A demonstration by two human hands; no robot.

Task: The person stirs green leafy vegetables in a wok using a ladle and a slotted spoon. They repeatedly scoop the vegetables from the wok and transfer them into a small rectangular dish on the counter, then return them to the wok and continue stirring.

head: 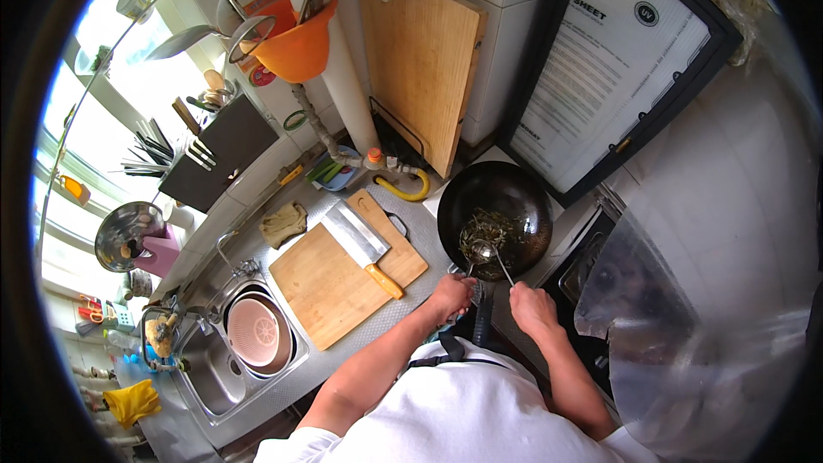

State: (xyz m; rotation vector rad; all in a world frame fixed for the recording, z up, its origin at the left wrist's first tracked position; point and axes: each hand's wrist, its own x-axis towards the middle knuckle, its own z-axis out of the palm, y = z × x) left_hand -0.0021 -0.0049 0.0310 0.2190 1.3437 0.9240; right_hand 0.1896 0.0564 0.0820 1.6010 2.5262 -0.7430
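Note:
A dark wok [530,206] holds a heap of shredded, dark green-brown food [487,226]. My right hand [533,310] is closed around the thin handle of a metal ladle [484,251], whose bowl rests among the shreds. At the wok's near left rim, my left hand [454,296] grips a thin metal utensil; its far end meets the food beside the ladle, and its kind cannot be told. The wok's black handle [482,321] points towards my body between both hands.
A cleaver [360,235] lies on a wooden cutting board [321,276] left of the wok. Beyond is a sink with a pink colander [254,329]. A large upright board [418,64] leans on the wall. Right are the stove and a transparent sheet [681,360].

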